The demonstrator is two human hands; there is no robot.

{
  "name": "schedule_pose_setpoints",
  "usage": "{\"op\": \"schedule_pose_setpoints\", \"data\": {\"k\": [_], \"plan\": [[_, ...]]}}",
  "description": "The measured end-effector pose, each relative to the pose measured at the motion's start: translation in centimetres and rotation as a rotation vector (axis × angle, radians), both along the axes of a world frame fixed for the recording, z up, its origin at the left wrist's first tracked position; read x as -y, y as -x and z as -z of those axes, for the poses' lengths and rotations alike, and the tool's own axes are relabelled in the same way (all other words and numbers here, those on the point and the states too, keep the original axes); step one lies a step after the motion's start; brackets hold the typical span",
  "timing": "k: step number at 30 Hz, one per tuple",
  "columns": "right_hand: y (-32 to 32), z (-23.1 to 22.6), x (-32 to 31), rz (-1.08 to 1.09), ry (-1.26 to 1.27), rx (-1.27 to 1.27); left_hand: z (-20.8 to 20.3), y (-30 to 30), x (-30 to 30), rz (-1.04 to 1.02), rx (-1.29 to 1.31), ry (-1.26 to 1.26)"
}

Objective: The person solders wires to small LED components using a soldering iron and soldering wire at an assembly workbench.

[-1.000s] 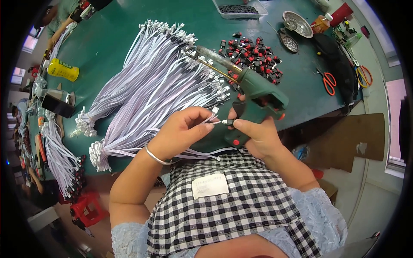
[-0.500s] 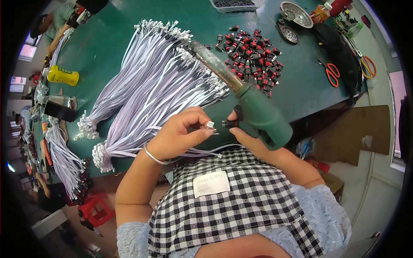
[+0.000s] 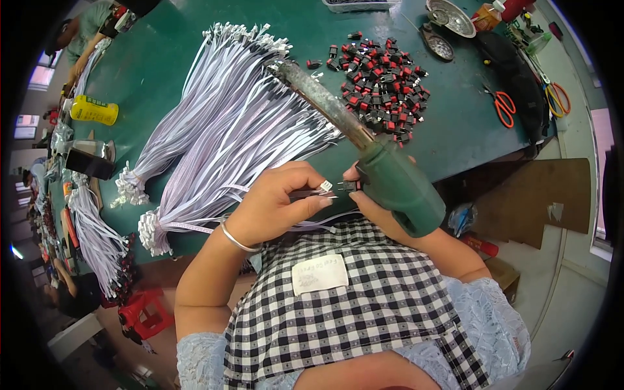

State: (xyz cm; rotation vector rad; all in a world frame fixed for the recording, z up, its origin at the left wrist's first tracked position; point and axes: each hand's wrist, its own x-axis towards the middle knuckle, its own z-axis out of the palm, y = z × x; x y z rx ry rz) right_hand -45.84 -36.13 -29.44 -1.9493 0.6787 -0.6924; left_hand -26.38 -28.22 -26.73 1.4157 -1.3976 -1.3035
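Note:
Between the thumb and fingers of my left hand [image 3: 286, 195] are thin leads with a small white connector [image 3: 326, 186] at their end. Facing it, a small black rocker switch [image 3: 351, 186] with metal pins is pinched in my right hand [image 3: 374, 203]. A gap separates the switch from the connector. The soldering gun [image 3: 403, 188], with a green handle and long metal barrel, lies across my right hand, which seems closed round it; the handle hides most of the grip. Its dark tip is over the bundled white flat cables [image 3: 221, 130].
A pile of red-and-black switches [image 3: 387, 88] lies beyond the barrel. Scissors [image 3: 502, 109], a metal dish [image 3: 450, 17] and a clear tray [image 3: 361, 5] are farther off. At left are a yellow bottle [image 3: 95, 110], another cable bundle [image 3: 97, 227] and a red stool [image 3: 146, 315].
My left hand has moved slightly right with the connector, toward the switch. The soldering gun's tip has swung a little left, and the switch has turned slightly in my right hand.

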Motion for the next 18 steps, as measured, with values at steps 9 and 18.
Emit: {"op": "schedule_pose_setpoints", "data": {"k": [9, 18], "plan": [[-0.2, -0.7, -0.6, 0.011, -0.709, 0.191, 0.3, 1.3, -0.3, -0.091, -0.186, -0.117], [-0.5, -0.1, -0.6, 0.050, -0.654, 0.203, 0.0, 1.8, 0.0, -0.180, -0.235, -0.195]]}}
